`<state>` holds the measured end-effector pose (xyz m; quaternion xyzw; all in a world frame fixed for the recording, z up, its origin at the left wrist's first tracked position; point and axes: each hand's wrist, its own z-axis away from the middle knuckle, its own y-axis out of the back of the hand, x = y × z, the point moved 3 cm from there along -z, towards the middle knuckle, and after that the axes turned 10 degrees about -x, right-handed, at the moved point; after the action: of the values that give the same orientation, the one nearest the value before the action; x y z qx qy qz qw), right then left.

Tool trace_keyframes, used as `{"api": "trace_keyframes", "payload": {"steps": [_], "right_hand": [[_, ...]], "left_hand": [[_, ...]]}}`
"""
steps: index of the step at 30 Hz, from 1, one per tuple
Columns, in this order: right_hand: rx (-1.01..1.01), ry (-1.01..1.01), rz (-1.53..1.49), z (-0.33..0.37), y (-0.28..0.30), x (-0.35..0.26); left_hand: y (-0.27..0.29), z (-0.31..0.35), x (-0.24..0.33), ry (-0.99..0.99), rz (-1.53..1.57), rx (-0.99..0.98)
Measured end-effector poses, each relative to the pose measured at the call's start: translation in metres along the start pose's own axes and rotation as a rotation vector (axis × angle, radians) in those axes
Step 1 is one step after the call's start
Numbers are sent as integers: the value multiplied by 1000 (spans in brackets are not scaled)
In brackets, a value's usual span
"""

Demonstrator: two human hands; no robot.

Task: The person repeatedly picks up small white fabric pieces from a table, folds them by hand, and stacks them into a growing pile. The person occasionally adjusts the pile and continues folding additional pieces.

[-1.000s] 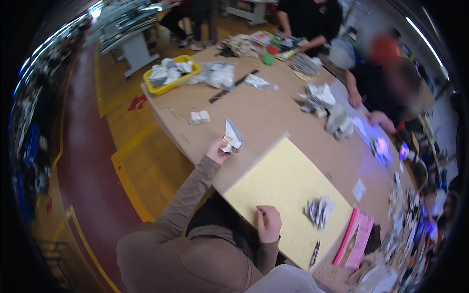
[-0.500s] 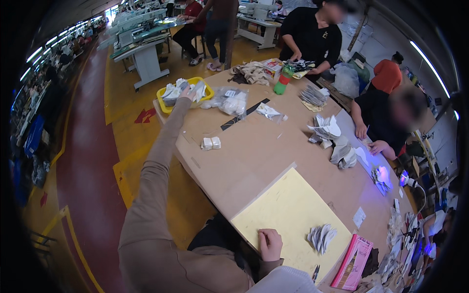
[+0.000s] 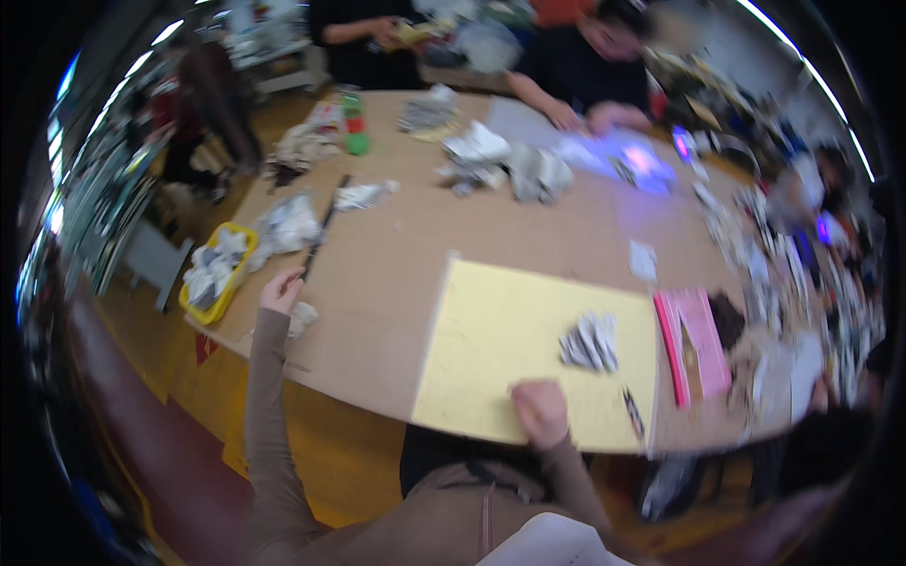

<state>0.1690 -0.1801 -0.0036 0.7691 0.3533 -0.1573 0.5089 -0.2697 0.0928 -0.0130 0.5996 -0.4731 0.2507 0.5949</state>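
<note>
My left hand is over the left edge of the brown-topped table, beside a yellow plastic basket heaped with white and grey fabric pieces. Motion smears its fingers, so I cannot tell whether they hold anything. Close by lies a small white bundle, partly behind the hand. My right hand rests as a loose fist on the yellow sheet, with nothing visible in it. Just beyond it sits a fanned stack of grey-white fabric pieces. Small dark snips lie to its right.
A pink book lies right of the sheet. Farther back are a black strip, a plastic bag, a green bottle and fabric piles. Two people work across the table, one near a violet-lit lamp.
My left hand has come out of the yellow basket and moved right. The whole view has swung rightward and blurred. My right hand stays in a fist on the yellow sheet.
</note>
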Motion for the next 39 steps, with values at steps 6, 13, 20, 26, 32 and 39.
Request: {"api": "trace_keyframes", "payload": {"steps": [6, 13, 20, 26, 32, 39], "right_hand": [[389, -385, 68, -5, 75, 51], [214, -554, 310, 6, 67, 161], [62, -325, 139, -12, 36, 133], [-6, -244, -17, 0, 21, 114], [222, -336, -351, 1, 30, 81], [-56, -222, -346, 33, 1, 49]], "left_hand": [[-130, 22, 91, -46, 122, -449], [-318, 26, 167, 121, 253, -854], [-404, 32, 192, 513, 674, -805], [-425, 36, 155, 137, 213, -685], [-402, 63, 174, -56, 427, -562], [-341, 105, 165, -360, 434, -628]]}}
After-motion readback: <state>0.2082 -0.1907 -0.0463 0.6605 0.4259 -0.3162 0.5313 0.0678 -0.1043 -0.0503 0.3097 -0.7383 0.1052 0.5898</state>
